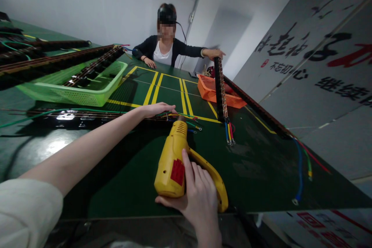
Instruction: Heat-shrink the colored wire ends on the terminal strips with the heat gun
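Note:
A yellow heat gun [170, 155] with a red label is gripped around its body by my right hand [200, 186], its nozzle pointing away from me. Beyond the nozzle, my left hand [158, 109] reaches over the end of a long dark busbar assembly [95, 118] lying on the table. Thin green, yellow and red wires [186, 116] with ring terminals come out beside the left fingertips and pass close to the nozzle. The left fingers are bent down at the wires; what exactly they pinch is too small to tell.
A green basket [99, 95] at the left has long dark assemblies [95, 64] across it. An orange basket [205, 93] stands at the right. Across the table [250, 178], a co-worker [164, 48] holds one end of an upright dark assembly [221, 89]. Another assembly [255, 106] ends in coloured cables.

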Available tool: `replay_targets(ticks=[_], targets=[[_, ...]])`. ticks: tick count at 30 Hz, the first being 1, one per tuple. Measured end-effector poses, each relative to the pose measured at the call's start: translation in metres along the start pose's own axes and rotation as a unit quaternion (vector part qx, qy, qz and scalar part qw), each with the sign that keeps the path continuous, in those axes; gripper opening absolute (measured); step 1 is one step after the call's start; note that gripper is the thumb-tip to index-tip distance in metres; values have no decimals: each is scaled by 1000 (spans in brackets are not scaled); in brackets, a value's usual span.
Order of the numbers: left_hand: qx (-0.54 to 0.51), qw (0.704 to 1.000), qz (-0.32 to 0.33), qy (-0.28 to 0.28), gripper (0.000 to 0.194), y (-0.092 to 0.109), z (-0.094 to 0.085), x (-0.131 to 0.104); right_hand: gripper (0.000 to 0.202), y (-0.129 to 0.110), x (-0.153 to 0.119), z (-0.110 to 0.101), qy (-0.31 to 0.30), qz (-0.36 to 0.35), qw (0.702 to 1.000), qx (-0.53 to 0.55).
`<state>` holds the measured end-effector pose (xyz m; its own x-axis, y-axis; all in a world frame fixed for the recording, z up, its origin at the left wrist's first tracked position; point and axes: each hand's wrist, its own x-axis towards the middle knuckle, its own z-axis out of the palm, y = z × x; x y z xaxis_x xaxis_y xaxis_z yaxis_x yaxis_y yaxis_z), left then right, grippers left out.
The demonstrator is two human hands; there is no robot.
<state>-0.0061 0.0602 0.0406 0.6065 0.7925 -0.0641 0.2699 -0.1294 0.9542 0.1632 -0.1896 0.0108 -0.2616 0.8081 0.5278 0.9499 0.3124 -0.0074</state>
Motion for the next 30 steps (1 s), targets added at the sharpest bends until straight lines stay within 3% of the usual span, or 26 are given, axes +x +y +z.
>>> replay_targets(ticks=[7,12,20,26,28,30], targets=[[4,1000,6,19,52,-2,0,4,103,-28,5,3,-4,-31,999,31],[5,1000,-18,18,57,-2,0,4,104,-32,7,3,-4,-29,998,51],[-21,1000,-13,8,56,-4,0,3,113,-8,11,-30,-169,-32,972,158],[-36,999,-31,4,52,-1,1,2,120,20,-9,-31,-148,22,982,111],[-26,999,-31,5,53,-1,1,1,108,25,-14,-29,-145,42,984,99],[-16,1000,-25,6,55,-1,0,1,83,28,-15,-27,-137,51,985,90]])
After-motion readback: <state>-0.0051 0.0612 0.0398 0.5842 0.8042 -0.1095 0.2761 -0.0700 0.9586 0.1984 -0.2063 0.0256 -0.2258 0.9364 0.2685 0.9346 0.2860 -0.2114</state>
